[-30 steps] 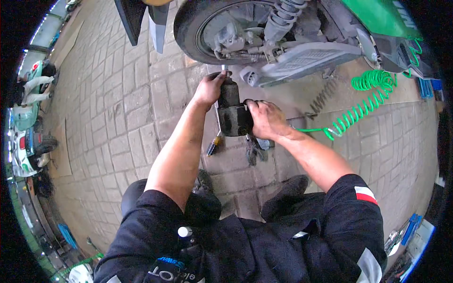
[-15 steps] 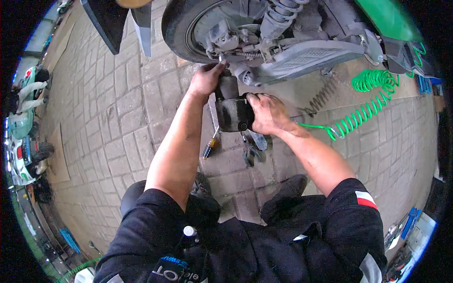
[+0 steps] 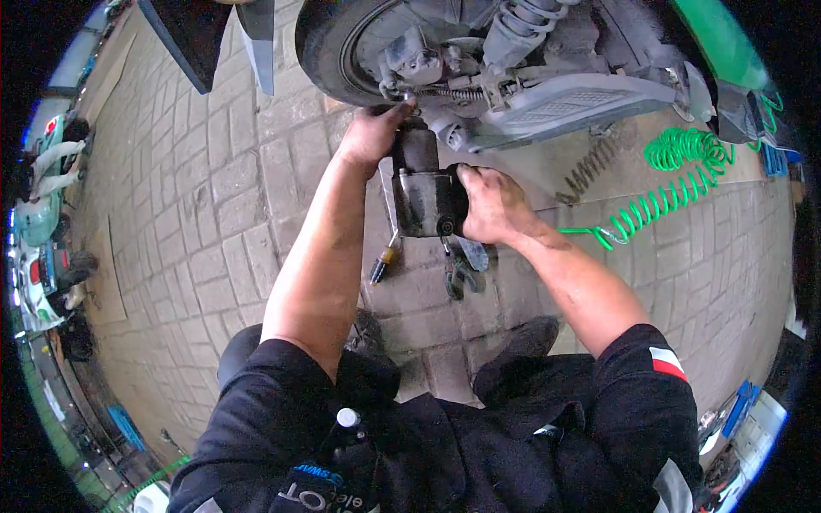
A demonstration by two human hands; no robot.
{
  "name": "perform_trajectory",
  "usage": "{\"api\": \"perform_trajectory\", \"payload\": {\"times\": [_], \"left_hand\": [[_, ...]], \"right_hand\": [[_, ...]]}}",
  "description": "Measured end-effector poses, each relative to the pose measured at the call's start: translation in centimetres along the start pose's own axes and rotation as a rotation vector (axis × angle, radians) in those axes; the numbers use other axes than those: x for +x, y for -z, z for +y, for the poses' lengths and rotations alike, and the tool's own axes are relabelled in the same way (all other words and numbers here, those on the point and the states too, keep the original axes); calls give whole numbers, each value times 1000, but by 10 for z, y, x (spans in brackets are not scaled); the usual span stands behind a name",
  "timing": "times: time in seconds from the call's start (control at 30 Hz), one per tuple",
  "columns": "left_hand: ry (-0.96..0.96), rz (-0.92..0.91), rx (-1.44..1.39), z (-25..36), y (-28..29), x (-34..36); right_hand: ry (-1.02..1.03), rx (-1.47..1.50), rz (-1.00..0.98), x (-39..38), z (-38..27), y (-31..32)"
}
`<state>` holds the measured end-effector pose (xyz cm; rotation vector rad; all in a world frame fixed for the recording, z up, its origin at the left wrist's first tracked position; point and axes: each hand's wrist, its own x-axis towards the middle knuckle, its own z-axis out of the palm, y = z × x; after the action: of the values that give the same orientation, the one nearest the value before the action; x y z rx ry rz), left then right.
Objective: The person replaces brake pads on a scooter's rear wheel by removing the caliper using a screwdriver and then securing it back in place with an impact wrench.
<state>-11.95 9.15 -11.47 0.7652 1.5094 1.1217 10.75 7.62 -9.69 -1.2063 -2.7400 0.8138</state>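
A dark, grimy air impact wrench (image 3: 425, 203) is held between my two hands, its nose pointing away from me toward the scooter's underside. My right hand (image 3: 496, 205) is wrapped round the handle side, where the green air hose runs in. At the front end, my left hand (image 3: 374, 137) is closed with thumb and fingers at the nose; a small bright metal piece shows at the fingertips. Just beyond sit a brake caliper (image 3: 416, 56) and the wheel (image 3: 321, 60). Whether the wrench's tip touches a fastener is hidden by my fingers.
Coiled green air hose (image 3: 684, 152) lies to the right. Below the wrench on the paving rest a yellow-black screwdriver (image 3: 383, 263) and dark-handled pliers (image 3: 463, 278). A coil-spring shock absorber (image 3: 523, 27) and grey footboard (image 3: 581, 101) stand ahead. Small vehicles (image 3: 47, 256) line the left edge.
Both hands and the wrench sit slightly farther right in the picture, and the scene has shifted a little with the head. The grips look the same.
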Motion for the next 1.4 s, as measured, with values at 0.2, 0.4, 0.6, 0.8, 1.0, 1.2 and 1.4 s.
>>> {"api": "perform_trajectory", "payload": {"times": [0.2,0.4,0.6,0.8,1.0,1.2,1.4], "left_hand": [[53,-97,-145,3,-16,-32],[-41,48,128,-5,-23,-29],[2,-2,-82,-1,-24,-28],[21,13,-25,12,-25,-24],[9,-23,-135,-10,-24,-25],[396,-58,-49,-60,2,-20],[607,-914,583,-118,-40,-73]], "right_hand": [[41,-77,29,2,3,16],[47,-82,-45,4,-2,33],[59,-76,-99,6,-8,35],[38,-66,-38,9,-4,32],[210,-110,132,-4,8,19],[376,-373,-227,-21,31,19],[572,-360,-490,-114,79,9]]}}
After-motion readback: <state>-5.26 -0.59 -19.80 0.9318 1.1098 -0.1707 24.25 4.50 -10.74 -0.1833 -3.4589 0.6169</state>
